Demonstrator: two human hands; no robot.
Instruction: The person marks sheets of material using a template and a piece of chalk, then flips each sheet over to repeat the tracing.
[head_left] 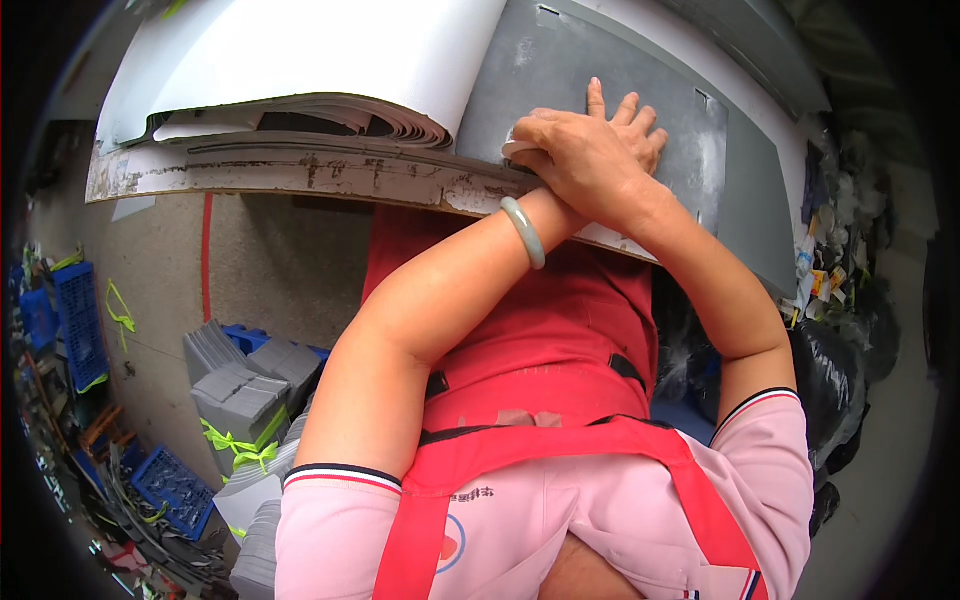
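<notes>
My arms are crossed over the table edge and my hands lie one on the other on a large grey sheet [545, 60]. My left hand [637, 115] is underneath, pressed flat on the sheet with its fingers spread; a pale green bangle [524, 232] is on that wrist. My right hand [575, 160] lies on top, its fingers curled around a small white piece [519, 150] at the sheet's near edge. What the piece is cannot be made out.
Curled white sheets [300, 60] are stacked on the left of the worn table edge [300, 178]. Below left on the floor stand tied bundles of grey pieces [245, 400] and blue crates [80, 315]. Black bags [835, 380] and clutter line the right side.
</notes>
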